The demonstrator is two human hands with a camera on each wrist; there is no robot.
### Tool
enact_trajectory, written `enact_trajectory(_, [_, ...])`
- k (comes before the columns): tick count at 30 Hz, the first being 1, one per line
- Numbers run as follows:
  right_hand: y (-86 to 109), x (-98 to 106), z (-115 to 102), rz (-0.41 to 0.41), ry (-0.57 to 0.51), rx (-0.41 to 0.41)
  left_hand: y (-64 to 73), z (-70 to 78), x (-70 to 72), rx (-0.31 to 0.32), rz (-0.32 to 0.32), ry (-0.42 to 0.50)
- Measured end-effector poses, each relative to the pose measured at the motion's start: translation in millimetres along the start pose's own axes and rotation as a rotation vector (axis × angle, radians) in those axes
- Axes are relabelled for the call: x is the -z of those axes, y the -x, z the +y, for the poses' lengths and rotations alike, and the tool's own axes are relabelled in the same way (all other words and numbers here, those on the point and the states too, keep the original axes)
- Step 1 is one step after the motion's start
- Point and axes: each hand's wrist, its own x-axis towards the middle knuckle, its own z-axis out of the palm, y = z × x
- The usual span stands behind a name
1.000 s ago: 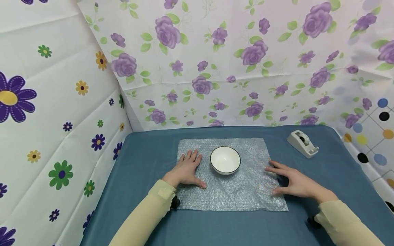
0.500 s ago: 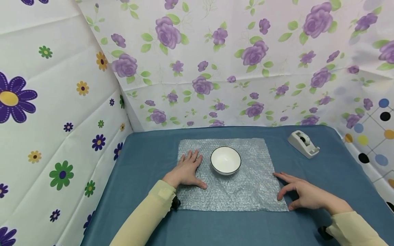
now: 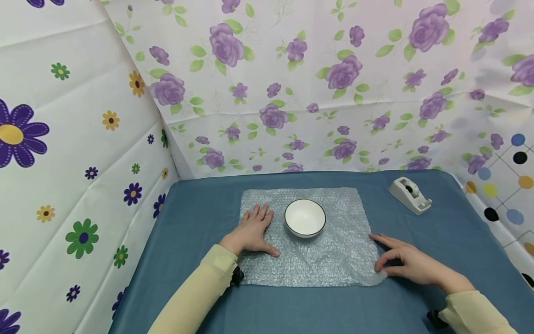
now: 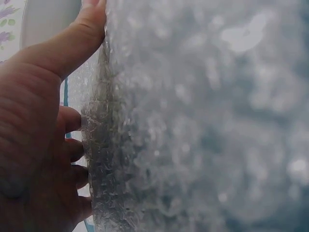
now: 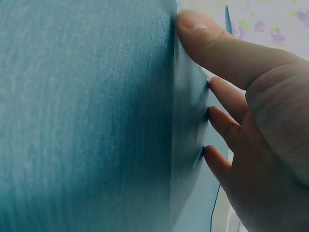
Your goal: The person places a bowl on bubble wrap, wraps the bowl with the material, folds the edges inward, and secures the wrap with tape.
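A white bowl (image 3: 305, 217) with a dark rim stands upright on a sheet of bubble wrap (image 3: 317, 266). My left hand (image 3: 251, 232) rests on the sheet's left side with fingers spread; in the left wrist view its fingertips (image 4: 73, 118) press against the bubbly surface. At the near right corner, my right hand (image 3: 410, 263) pinches the wrap between thumb and index finger, and that corner is slightly curled up. The other fingers of the right hand (image 5: 222, 121) touch the blue cloth in the right wrist view.
A white tape dispenser (image 3: 410, 195) sits at the back right of the table, which has a blue cloth (image 3: 292, 311). Flowered sheets (image 3: 308, 139) hang behind and on the left, with a dotted one on the right.
My right hand has moved toward me and outward along the wrap's right edge to its near corner, and the corner has lifted and bent inward. The left hand and bowl stay put.
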Motion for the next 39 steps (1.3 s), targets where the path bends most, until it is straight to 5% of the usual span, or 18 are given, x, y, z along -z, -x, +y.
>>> enact_trajectory(9, [-3.4,-3,-4,0.073,0.079,-0.026,0.8,-0.3,0.0,-0.006,0.006,0.02])
enact_trajectory(39, [-11.8,0,-5,0.099,0.086,-0.027,1.5,-2.0,-0.4,-0.014,0.004,0.027])
